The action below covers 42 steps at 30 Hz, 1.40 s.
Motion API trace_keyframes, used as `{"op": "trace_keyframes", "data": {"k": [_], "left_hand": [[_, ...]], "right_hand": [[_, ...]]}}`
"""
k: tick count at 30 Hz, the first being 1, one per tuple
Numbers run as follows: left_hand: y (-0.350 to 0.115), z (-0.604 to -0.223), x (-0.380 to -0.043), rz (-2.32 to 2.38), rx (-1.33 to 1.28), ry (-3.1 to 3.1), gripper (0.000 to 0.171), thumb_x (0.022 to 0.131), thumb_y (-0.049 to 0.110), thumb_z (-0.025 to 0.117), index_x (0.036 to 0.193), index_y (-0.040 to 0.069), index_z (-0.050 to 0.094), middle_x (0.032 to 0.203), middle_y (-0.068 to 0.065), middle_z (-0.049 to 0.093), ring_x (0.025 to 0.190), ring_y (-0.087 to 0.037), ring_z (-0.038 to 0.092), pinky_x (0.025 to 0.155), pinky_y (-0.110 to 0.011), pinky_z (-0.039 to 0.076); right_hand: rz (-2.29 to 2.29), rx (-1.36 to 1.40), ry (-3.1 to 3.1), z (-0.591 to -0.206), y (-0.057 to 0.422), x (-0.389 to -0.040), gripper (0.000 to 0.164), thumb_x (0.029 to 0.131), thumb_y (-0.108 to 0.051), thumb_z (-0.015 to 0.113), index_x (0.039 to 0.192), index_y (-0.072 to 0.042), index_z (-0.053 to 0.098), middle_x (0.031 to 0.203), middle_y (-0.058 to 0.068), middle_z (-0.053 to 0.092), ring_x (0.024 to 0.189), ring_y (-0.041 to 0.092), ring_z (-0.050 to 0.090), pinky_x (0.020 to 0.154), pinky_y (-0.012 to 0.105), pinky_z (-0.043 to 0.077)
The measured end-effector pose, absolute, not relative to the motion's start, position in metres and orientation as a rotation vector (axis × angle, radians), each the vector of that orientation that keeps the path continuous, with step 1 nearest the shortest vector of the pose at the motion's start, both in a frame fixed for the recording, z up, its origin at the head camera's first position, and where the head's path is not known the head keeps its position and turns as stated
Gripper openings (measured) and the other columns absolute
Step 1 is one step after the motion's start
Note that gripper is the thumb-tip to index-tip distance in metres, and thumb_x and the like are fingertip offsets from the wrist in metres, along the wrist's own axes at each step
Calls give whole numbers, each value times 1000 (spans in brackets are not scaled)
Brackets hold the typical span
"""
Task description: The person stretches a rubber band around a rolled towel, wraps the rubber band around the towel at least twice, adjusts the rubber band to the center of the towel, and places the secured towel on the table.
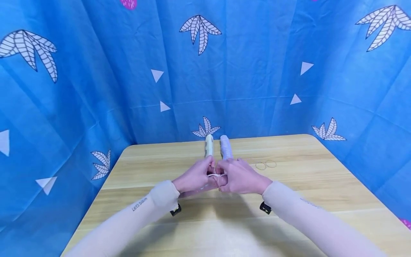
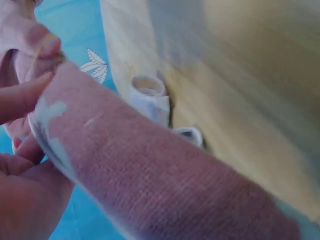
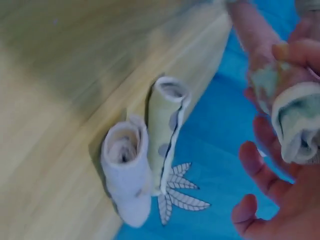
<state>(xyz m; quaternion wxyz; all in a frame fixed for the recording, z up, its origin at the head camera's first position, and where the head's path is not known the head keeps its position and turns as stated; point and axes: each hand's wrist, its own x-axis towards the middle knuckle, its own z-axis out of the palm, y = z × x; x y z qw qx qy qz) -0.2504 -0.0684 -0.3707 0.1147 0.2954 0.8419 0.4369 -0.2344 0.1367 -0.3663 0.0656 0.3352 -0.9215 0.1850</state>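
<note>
the left hand (image 1: 194, 174) pinches a dusty-pink, pale-patched cloth roll (image 2: 150, 165), held above the wooden desk (image 1: 321, 171) between both hands; the right hand's (image 1: 242, 177) curled fingers seem to grip a thin yellowish elastic band (image 2: 36, 56) at its end. banding looks underway; next probably calls for stretching the loop around the roll.

two rolls (image 1: 226, 147) behind a third roll (image 2: 150, 167)
</note>
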Motion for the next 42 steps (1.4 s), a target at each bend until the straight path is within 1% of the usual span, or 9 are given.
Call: {"op": "trace_keyframes", "data": {"k": [4,7,11,16,20,27,32,36,42], "left_hand": [[-72,-374,-257,1291,840,2476,31,88,4,74,100,9,47,95,-3,65,92,-17,61,83,-34,52],[-76,-376,-264,1341,805,2426,31,89,2,73,103,9,46,93,-4,65,88,-17,61,79,-33,52],[-79,-375,-271,1390,786,2269,30,92,4,70,110,7,46,95,-6,71,87,-18,66,77,-33,52],[-78,-371,-270,1397,815,2179,28,95,3,64,117,7,48,105,-9,73,98,-19,69,87,-35,53],[-75,-371,-264,1368,859,2293,28,96,10,66,119,16,52,113,-4,69,105,-17,65,95,-36,51],[-73,-381,-248,1185,1043,2676,38,88,23,79,117,30,55,107,5,66,94,-12,65,82,-28,56],[-74,-389,-244,916,1310,2948,43,92,22,75,130,30,58,115,8,68,100,-11,65,88,-30,55],[-77,-393,-244,748,1561,3047,52,93,14,73,140,28,56,117,6,69,98,-12,67,87,-32,56],[-74,-394,-241,560,1658,3100,60,90,8,74,143,26,53,104,7,69,85,-11,64,81,-29,56]], "right_hand": [[1013,1168,-2688,-367,144,-234,54,73,-21,77,124,-21,60,126,-2,59,113,19,54,95,48,45],[1240,1147,-2575,-364,155,-232,58,80,-19,71,137,-22,58,144,2,52,131,29,47,102,63,42],[1005,1117,-2564,-364,168,-230,47,88,-30,73,133,-31,62,144,-4,55,136,29,46,102,66,41],[776,1182,-2518,-369,172,-233,35,91,-26,75,125,-29,68,126,-11,67,126,21,56,107,54,39],[907,1100,-2504,-373,170,-237,34,90,-21,76,123,-21,71,122,-5,71,118,21,62,99,49,49],[1182,893,-2612,-377,167,-241,35,94,-31,70,126,-17,70,123,4,71,97,16,67,85,38,55],[1274,818,-2653,-376,164,-244,37,97,-38,66,126,-15,70,121,4,72,85,13,64,84,36,52],[1337,757,-2665,-375,162,-247,35,98,-35,64,123,-12,71,115,6,74,86,19,63,82,35,49],[1406,659,-2704,-378,159,-250,28,97,-29,66,116,-11,75,105,7,75,71,18,53,61,27,43]]}}
